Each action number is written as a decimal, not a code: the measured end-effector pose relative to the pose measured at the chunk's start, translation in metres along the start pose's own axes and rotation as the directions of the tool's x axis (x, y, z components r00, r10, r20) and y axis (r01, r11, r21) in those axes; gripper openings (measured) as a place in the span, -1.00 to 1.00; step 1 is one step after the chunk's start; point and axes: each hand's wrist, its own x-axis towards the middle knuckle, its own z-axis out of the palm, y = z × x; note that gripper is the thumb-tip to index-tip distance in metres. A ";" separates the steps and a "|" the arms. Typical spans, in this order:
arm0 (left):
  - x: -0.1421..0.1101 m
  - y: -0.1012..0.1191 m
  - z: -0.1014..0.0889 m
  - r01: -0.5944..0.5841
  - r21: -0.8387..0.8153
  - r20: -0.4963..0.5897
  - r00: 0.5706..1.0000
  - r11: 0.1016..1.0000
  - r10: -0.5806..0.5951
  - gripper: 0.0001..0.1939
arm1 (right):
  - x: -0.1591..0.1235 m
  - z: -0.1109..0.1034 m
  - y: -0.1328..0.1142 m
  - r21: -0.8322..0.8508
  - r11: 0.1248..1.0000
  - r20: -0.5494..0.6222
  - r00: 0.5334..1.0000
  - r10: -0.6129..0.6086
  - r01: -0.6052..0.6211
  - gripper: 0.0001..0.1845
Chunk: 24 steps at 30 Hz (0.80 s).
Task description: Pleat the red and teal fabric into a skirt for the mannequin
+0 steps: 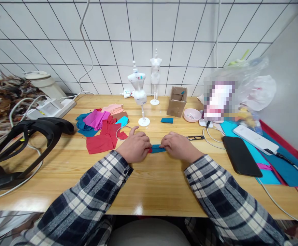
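A small folded teal strip (158,149) of crepe-like material lies low on the wooden table between my hands, with a bit of red at its left end. My left hand (135,145) has its fingers curled onto that left end, its thumb raised. At the other end my right hand (177,146) pinches the strip, fingertips bent down against it. Just past my right hand lies a pair of black thread snips (196,138), partly hidden by the hand. Another teal piece (167,120) rests flat farther back. Behind my left hand is a thin pale ring (120,134).
Two white mini dress forms (139,89) stand at the back. Red sheets (104,138) and other coloured scraps lie left, near a black headset (33,143). To the right are a cardboard box (175,106), a pink bowl (192,115), a black phone (241,156), a power bank (256,139) and cables.
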 end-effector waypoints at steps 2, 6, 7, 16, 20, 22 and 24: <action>0.000 0.000 -0.001 0.004 -0.021 -0.005 1.000 1.000 -0.004 -0.80 | 0.000 0.000 -0.002 0.061 0.997 -0.015 0.999 0.044 -0.043 -0.77; 0.002 0.000 0.000 0.032 -0.047 -0.025 0.999 0.998 -0.033 -0.78 | 0.004 0.004 -0.005 0.223 0.952 -0.066 0.971 0.230 -0.211 -0.86; 0.002 0.000 0.001 0.037 -0.048 -0.029 0.999 0.998 -0.039 -0.79 | 0.005 0.006 -0.006 0.241 0.940 -0.075 0.961 0.266 -0.241 -0.86; 0.004 0.003 0.013 0.226 -0.112 -0.062 0.970 0.968 -0.234 -0.76 | 0.007 0.010 -0.010 0.155 0.944 -0.008 0.955 0.297 -0.292 -0.94; 0.005 0.007 0.018 0.295 -0.159 -0.036 0.952 0.942 -0.304 -0.73 | 0.006 0.008 -0.012 0.091 0.961 -0.003 0.964 0.264 -0.263 -0.94; 0.004 0.008 0.017 0.275 -0.182 -0.003 0.960 0.944 -0.280 -0.78 | 0.006 0.007 -0.012 0.094 0.967 0.012 0.971 0.238 -0.238 -0.93; 0.004 0.010 0.016 0.267 -0.196 0.006 0.963 0.944 -0.271 -0.80 | 0.005 0.005 -0.012 0.106 0.970 0.032 0.975 0.218 -0.220 -0.89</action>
